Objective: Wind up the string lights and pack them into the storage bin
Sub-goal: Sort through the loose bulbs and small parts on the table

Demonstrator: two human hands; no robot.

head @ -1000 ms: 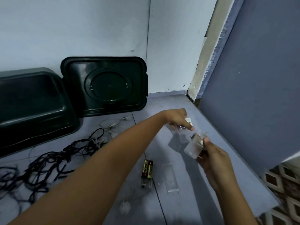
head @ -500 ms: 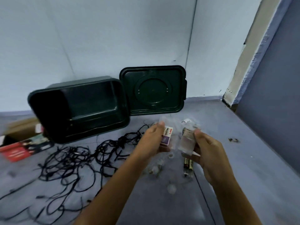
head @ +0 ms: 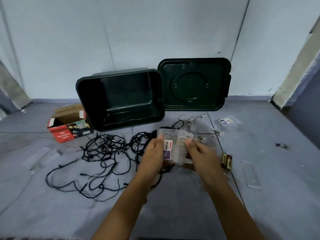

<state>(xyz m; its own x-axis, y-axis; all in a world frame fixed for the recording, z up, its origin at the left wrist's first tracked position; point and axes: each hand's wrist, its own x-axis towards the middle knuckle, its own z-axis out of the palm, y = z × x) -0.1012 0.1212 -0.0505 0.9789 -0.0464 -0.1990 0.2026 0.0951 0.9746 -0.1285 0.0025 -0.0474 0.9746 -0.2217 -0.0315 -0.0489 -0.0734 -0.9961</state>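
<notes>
Here, left hand (head: 153,156), right hand (head: 200,156) pinching barcoded packet (head: 175,136), box (head: 62,135) marked LED.

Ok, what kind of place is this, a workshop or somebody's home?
Probably a bare room in a home: plain painted walls, a grey floor used as the work surface, and an LED lights box beside an open storage bin.

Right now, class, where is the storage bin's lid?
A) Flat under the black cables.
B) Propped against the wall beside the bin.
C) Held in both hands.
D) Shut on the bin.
B: the lid stands propped against the wall, next to the open storage bin; the left hand and right hand hold a clear packet instead.
</notes>
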